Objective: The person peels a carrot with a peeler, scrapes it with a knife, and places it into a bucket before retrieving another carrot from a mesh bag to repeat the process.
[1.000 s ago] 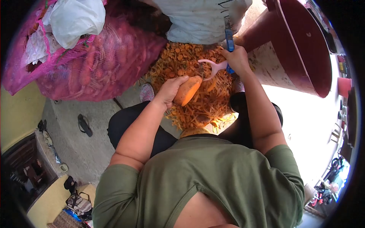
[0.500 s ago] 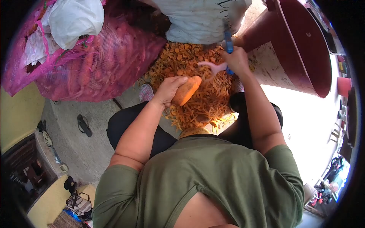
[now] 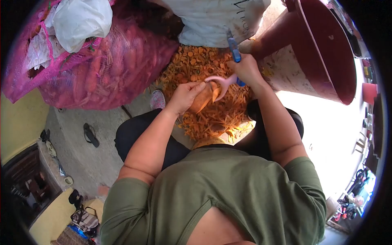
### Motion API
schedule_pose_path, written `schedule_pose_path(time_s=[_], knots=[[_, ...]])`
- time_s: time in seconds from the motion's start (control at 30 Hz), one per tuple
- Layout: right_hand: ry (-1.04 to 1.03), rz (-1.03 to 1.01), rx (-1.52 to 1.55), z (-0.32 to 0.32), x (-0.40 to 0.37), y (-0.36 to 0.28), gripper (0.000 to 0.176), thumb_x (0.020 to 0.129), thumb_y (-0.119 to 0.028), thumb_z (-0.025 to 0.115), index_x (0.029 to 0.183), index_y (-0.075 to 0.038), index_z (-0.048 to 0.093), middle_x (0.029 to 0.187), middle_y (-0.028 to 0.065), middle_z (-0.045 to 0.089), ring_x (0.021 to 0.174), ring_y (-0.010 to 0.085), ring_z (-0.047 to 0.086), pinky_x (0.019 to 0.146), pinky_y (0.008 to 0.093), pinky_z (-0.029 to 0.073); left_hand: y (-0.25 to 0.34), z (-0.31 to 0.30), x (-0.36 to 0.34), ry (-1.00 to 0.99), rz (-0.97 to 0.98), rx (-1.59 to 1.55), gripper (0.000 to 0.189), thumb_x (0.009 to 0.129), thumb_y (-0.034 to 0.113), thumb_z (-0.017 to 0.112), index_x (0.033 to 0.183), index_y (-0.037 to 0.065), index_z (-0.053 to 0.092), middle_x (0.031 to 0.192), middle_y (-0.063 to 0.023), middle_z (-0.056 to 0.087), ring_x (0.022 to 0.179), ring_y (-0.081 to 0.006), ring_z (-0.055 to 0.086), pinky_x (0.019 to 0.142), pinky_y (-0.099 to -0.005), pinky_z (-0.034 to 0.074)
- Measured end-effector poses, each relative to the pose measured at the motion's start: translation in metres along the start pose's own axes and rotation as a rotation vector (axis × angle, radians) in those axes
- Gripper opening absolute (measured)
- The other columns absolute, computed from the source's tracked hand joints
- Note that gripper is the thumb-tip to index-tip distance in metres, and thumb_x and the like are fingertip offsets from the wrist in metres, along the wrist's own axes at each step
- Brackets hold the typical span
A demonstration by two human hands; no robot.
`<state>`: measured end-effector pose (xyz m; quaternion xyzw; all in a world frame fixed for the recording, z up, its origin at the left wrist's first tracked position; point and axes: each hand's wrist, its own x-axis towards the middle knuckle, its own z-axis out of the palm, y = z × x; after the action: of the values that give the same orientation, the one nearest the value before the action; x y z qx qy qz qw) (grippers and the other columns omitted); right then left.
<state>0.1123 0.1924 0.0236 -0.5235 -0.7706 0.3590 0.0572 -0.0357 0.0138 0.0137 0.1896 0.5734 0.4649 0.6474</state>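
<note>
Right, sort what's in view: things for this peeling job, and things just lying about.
In the job:
carrot in left hand
pink peeler and blue-handled tool in right hand
peelings below
mesh sack, probably supply

Just lying about:
dark flip-flop
striped bag

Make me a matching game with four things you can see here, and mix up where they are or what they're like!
Things:
1. Sandal
2. Peeler
3. Mesh bag
4. Orange vegetable

Places and states:
A. Held in the left hand
B. Pink and bulging with what's inside
C. Lying on the grey floor
D. Held in the right hand

Right pairs: 1-C, 2-D, 3-B, 4-A
</note>
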Motion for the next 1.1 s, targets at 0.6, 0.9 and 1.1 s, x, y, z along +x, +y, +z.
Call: schedule_pose_path(time_s=[0.6, 0.9, 1.1], knots=[[-0.076, 0.092, -0.024, -0.011, 0.002, 0.001, 0.028, 0.067, -0.027, 0.065, 0.071, 0.000, 0.059, 0.065, 0.0179, 0.059, 0.065, 0.0294, 0.061, 0.062, 0.0368, 0.047, -0.013, 0.000, 0.005, 0.108, 0.322, 0.586, 0.050, 0.053, 0.025, 0.079, 0.094, 0.001, 0.062, 0.086, -0.0099, 0.057, 0.080, -0.0198, 0.058, 0.072, -0.0304, 0.045], [-0.008, 0.089, -0.099, -0.012, 0.008, 0.009, 0.022, 0.069, -0.022, 0.061, 0.072, 0.000, 0.058, 0.059, 0.0140, 0.057, 0.058, 0.0251, 0.058, 0.059, 0.0353, 0.044, 0.001, 0.004, 0.000, 0.070, 0.406, 0.788, 0.049, 0.056, 0.026, 0.078, 0.093, -0.001, 0.060, 0.091, -0.0105, 0.057, 0.083, -0.0195, 0.057, 0.072, -0.0307, 0.045], [0.150, -0.048, -0.051, -0.020, 0.002, -0.002, 0.027, 0.068, -0.026, 0.061, 0.069, 0.001, 0.059, 0.063, 0.0180, 0.059, 0.059, 0.0304, 0.060, 0.058, 0.0371, 0.046, -0.010, 0.002, 0.012, 0.053, -0.002, 0.071, 0.042, 0.080, 0.032, 0.059, 0.108, 0.002, 0.052, 0.097, -0.0087, 0.058, 0.085, -0.0148, 0.056, 0.073, -0.0287, 0.045]])
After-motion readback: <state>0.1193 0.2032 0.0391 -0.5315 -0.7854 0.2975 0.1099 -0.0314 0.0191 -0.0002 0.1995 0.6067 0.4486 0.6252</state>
